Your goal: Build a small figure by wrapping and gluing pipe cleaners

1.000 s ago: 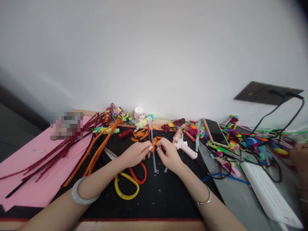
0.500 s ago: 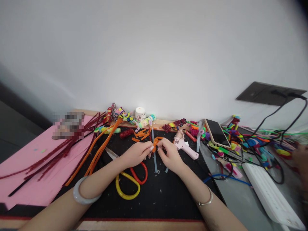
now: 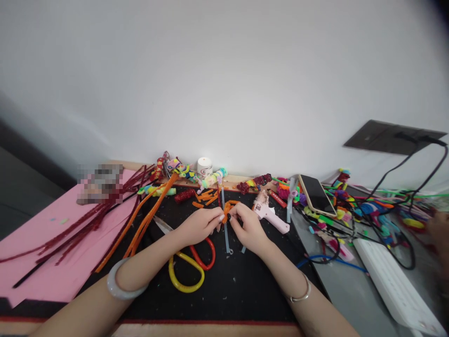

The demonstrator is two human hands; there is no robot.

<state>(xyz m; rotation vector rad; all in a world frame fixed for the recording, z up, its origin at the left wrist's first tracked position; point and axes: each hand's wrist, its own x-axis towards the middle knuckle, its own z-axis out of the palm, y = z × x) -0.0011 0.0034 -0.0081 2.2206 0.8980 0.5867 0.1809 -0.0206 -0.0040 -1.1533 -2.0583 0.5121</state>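
Observation:
Between my two hands is a small bent piece of orange pipe cleaner, over the black mat. My left hand pinches it from the left with closed fingertips. From the right, my right hand grips it between thumb and fingers. Translucent glue sticks lie beneath the hands. Scissors with one yellow and one red handle rest by my left forearm, partly covered by it. A pink glue gun lies just right of my right hand. Short orange pipe cleaner pieces are scattered beyond my hands.
Long dark red pipe cleaners lie across pink sheets at left, beside long orange ones. At right are a phone, a white power strip, cables and tangled colourful pipe cleaners. Another person's hand shows at the right edge.
Very little differs. Both hands stay in place, still pinching the orange pipe cleaner piece, and the things around them have not moved.

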